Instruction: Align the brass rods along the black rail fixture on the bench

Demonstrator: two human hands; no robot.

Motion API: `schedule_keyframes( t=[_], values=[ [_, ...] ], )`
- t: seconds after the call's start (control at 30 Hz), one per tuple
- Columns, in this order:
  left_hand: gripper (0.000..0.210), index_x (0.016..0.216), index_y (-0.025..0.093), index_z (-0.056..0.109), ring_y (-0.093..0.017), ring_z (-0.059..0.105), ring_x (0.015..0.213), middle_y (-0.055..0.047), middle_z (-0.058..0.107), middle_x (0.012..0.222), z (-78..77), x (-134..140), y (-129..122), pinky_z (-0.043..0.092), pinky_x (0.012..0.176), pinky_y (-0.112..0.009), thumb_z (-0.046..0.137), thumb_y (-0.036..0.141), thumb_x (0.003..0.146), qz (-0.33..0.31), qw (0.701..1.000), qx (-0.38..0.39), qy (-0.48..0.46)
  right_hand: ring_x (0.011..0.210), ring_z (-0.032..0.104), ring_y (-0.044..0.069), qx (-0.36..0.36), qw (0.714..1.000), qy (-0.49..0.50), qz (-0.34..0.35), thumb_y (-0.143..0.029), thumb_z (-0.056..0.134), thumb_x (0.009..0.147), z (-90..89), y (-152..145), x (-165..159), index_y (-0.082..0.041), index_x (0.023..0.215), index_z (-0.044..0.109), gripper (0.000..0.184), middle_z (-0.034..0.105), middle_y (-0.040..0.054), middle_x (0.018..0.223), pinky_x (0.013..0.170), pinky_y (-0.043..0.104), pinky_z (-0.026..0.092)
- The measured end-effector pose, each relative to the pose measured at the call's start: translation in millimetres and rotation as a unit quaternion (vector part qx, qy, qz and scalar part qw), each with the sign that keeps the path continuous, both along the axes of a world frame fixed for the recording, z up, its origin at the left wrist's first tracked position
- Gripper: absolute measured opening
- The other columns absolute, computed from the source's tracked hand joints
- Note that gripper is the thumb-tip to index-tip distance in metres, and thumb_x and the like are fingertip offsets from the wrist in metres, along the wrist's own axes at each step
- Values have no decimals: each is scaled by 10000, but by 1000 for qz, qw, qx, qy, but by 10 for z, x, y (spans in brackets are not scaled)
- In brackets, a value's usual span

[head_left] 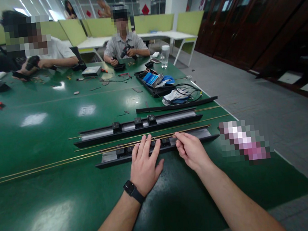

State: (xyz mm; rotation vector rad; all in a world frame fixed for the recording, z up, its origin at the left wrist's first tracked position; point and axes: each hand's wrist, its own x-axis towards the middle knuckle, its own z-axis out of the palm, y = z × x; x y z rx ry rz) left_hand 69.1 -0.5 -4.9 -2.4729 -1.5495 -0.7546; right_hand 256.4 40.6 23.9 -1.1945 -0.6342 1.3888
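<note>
My left hand (145, 168), a dark watch on its wrist, lies palm down with fingers spread over the near black channel (205, 133). Its fingertips rest at the thin brass-coloured rods (51, 163), which run lengthwise above the channel and far out to the left. To its right, my right hand (192, 150) is closed in a pinch on one of these rods, near the channel's right part. Several small black blocks (120, 151) sit inside this channel, partly hidden by my fingers. Behind it lies a second channel (171, 121) holding three black blocks (116, 126).
A long black strip (175, 105) lies farther back, beside gloves (178, 95) and a black tray (154, 91) of blue items. A clear cup (165, 57) stands near the table's right edge. Two people across the green table (92, 210) hold dark power tools.
</note>
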Motion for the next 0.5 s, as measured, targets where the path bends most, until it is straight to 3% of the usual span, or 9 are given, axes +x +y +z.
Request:
schedule_keyframes(
  t=[0.5],
  values=[
    [650, 1524, 252, 426, -311, 276, 1528, -123, 322, 1638, 12, 4, -1, 250, 1213, -500, 618, 409, 923, 0, 1000, 2, 2, 297, 356, 34, 1, 1000, 2, 25, -448, 821, 749, -9, -12, -48, -138, 839, 667, 357, 577, -30, 539, 251, 140, 191]
  ],
)
